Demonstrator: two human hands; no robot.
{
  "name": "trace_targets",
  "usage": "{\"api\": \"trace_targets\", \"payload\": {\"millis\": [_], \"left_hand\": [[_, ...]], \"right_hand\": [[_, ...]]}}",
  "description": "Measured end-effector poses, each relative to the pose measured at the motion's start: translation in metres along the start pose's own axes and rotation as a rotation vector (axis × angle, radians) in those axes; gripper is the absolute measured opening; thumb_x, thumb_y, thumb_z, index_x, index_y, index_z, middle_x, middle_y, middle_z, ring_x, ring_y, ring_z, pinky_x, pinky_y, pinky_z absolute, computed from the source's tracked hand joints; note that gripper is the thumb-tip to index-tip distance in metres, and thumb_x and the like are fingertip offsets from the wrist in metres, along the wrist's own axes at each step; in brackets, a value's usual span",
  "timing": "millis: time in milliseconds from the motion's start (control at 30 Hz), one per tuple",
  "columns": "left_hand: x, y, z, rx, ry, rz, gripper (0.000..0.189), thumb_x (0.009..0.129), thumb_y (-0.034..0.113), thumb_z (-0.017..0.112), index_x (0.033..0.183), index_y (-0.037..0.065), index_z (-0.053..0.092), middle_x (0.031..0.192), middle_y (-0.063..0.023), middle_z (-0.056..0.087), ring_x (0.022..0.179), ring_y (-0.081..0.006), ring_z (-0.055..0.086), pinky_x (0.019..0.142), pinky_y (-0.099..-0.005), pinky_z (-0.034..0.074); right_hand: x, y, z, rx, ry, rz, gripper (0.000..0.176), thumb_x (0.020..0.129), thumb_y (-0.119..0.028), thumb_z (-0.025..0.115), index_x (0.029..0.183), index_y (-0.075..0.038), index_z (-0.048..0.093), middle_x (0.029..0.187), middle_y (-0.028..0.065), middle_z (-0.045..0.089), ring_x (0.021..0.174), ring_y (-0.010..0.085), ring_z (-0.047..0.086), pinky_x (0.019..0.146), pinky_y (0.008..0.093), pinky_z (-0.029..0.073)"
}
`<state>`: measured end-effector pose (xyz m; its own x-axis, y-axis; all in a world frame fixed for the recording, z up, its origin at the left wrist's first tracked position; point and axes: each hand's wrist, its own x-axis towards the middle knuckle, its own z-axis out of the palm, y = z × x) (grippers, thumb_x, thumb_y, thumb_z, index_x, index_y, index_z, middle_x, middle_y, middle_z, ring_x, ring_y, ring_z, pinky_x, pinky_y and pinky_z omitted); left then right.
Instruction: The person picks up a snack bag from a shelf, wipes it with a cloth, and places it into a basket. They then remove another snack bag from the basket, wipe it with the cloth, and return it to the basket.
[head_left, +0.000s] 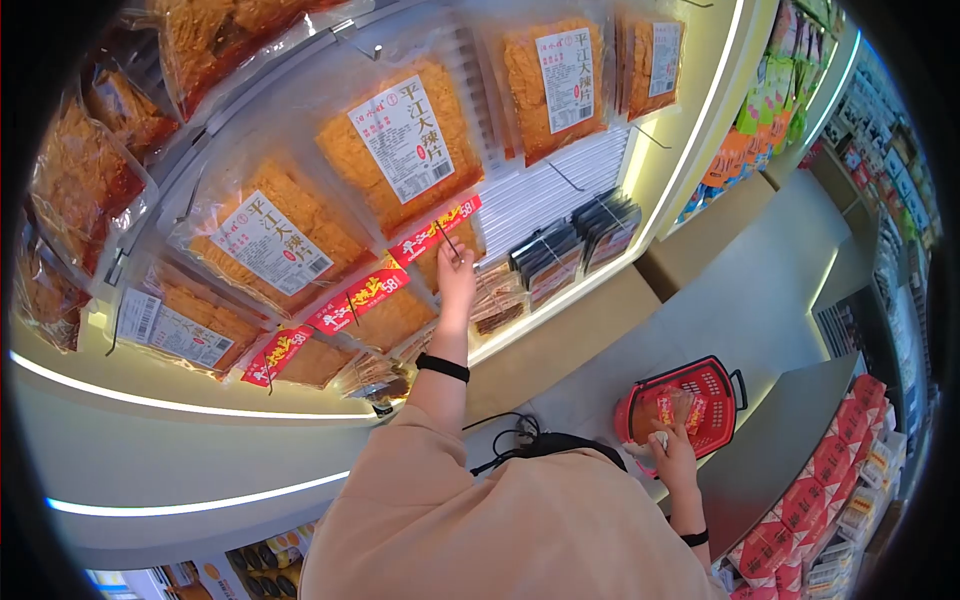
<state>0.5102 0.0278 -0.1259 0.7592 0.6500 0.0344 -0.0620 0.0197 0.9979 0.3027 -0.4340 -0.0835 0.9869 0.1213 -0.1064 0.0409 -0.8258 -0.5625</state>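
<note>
My left hand [456, 272] reaches up to the shelf, its fingers pinched at the end of a thin dark display hook [448, 238]. A red header card [435, 228] tops the flat packet of orange snack [428, 262] hanging right beside these fingers. Above it hangs a larger clear packet of spicy orange sheets [405, 135] with a white label. Low on the right, my right hand [676, 462] is closed at the near edge of a red shopping basket [708, 415], over something whitish I cannot make out. Inside the basket lies a clear packet with red print [683, 408].
More labelled snack packets [270, 240] hang in rows to the left. Dark packets [545, 262] stand on the lower shelf. A grey counter [800, 420] edges the aisle, with red-patterned boxes [800, 510] along it. A black bag [560, 443] hangs at my front.
</note>
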Motion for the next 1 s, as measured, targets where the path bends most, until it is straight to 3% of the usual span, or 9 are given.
{"api": "trace_targets", "payload": {"millis": [167, 200, 233, 300, 367, 467, 600, 700, 1000], "left_hand": [[-0.004, -0.033, 0.014, 0.127, -0.007, 0.058, 0.018, 0.091, 0.009, 0.055, 0.107, 0.001, 0.054, 0.088, -0.0050, 0.059, 0.079, -0.0143, 0.057, 0.073, -0.0261, 0.047], [-0.017, -0.053, 0.023, 0.156, -0.119, -0.028, 0.016, 0.094, 0.012, 0.053, 0.105, 0.002, 0.056, 0.086, -0.0040, 0.060, 0.078, -0.0129, 0.058, 0.071, -0.0260, 0.046], [-0.076, -0.038, 0.066, 0.252, -0.437, -0.319, 0.017, 0.095, 0.016, 0.053, 0.105, 0.003, 0.056, 0.088, -0.0038, 0.061, 0.079, -0.0113, 0.057, 0.069, -0.0260, 0.045], [-0.138, -0.038, 0.111, 0.385, -0.738, -0.469, 0.020, 0.094, 0.020, 0.055, 0.106, 0.004, 0.057, 0.090, -0.0040, 0.061, 0.083, -0.0117, 0.058, 0.069, -0.0254, 0.045], [-0.175, -0.125, 0.144, 0.365, -1.079, -0.413, 0.020, 0.091, 0.017, 0.058, 0.106, 0.003, 0.058, 0.091, -0.0051, 0.063, 0.082, -0.0147, 0.060, 0.074, -0.0273, 0.048], [-0.259, -0.135, 0.211, 0.670, -1.501, -0.420, 0.025, 0.090, 0.022, 0.059, 0.105, 0.002, 0.061, 0.091, -0.0066, 0.064, 0.083, -0.0159, 0.062, 0.075, -0.0300, 0.049], [-0.342, -0.204, 0.296, 1.131, -1.856, -0.145, 0.025, 0.088, 0.022, 0.059, 0.101, 0.002, 0.066, 0.095, -0.0143, 0.069, 0.084, -0.0238, 0.066, 0.076, -0.0366, 0.052], [-0.397, -0.267, 0.356, 1.565, -1.870, 0.159, 0.029, 0.088, 0.016, 0.047, 0.106, 0.005, 0.067, 0.107, -0.0171, 0.067, 0.096, -0.0286, 0.067, 0.081, -0.0412, 0.053], [-0.544, -0.504, 0.512, 1.706, -1.915, 0.365, 0.029, 0.091, 0.017, 0.047, 0.112, 0.010, 0.064, 0.125, -0.0136, 0.059, 0.113, -0.0287, 0.058, 0.087, -0.0424, 0.050]], "right_hand": [[-0.034, 0.029, -0.006, 0.029, -0.077, 0.487, 0.038, 0.091, -0.037, 0.058, 0.115, -0.007, 0.061, 0.098, 0.0226, 0.065, 0.093, 0.0361, 0.063, 0.079, 0.0428, 0.049], [-0.037, 0.030, -0.014, -0.017, -0.159, 0.623, 0.039, 0.092, -0.038, 0.058, 0.114, -0.006, 0.061, 0.097, 0.0236, 0.065, 0.093, 0.0363, 0.063, 0.079, 0.0424, 0.049], [-0.068, 0.053, -0.020, 0.118, -0.006, 0.762, 0.039, 0.092, -0.039, 0.058, 0.111, -0.005, 0.060, 0.098, 0.0215, 0.066, 0.094, 0.0353, 0.064, 0.077, 0.0420, 0.049], [-0.085, 0.091, -0.006, 0.519, 0.180, 0.877, 0.040, 0.092, -0.039, 0.059, 0.111, -0.004, 0.059, 0.103, 0.0171, 0.066, 0.098, 0.0329, 0.064, 0.078, 0.0416, 0.050], [-0.099, 0.126, 0.001, 1.090, 0.314, 0.990, 0.040, 0.092, -0.036, 0.061, 0.115, -0.004, 0.057, 0.112, 0.0126, 0.065, 0.104, 0.0301, 0.062, 0.082, 0.0419, 0.050], [-0.117, 0.154, -0.009, 1.830, 0.537, 0.810, 0.044, 0.090, -0.029, 0.065, 0.124, -0.006, 0.052, 0.124, 0.0082, 0.058, 0.113, 0.0262, 0.057, 0.094, 0.0430, 0.047], [-0.138, 0.194, -0.038, 2.057, 0.533, 0.670, 0.048, 0.086, -0.017, 0.068, 0.129, -0.007, 0.048, 0.128, 0.0103, 0.054, 0.116, 0.0251, 0.055, 0.103, 0.0423, 0.041], [-0.139, 0.247, -0.063, 2.102, 0.484, 0.666, 0.047, 0.084, -0.012, 0.069, 0.127, -0.005, 0.050, 0.125, 0.0109, 0.056, 0.116, 0.0253, 0.055, 0.102, 0.0417, 0.041], [-0.197, 0.392, -0.026, 1.917, 0.479, 1.272, 0.022, 0.083, -0.006, 0.069, 0.103, -0.001, 0.063, 0.095, 0.0107, 0.068, 0.089, 0.0232, 0.067, 0.081, 0.0382, 0.053]]}}
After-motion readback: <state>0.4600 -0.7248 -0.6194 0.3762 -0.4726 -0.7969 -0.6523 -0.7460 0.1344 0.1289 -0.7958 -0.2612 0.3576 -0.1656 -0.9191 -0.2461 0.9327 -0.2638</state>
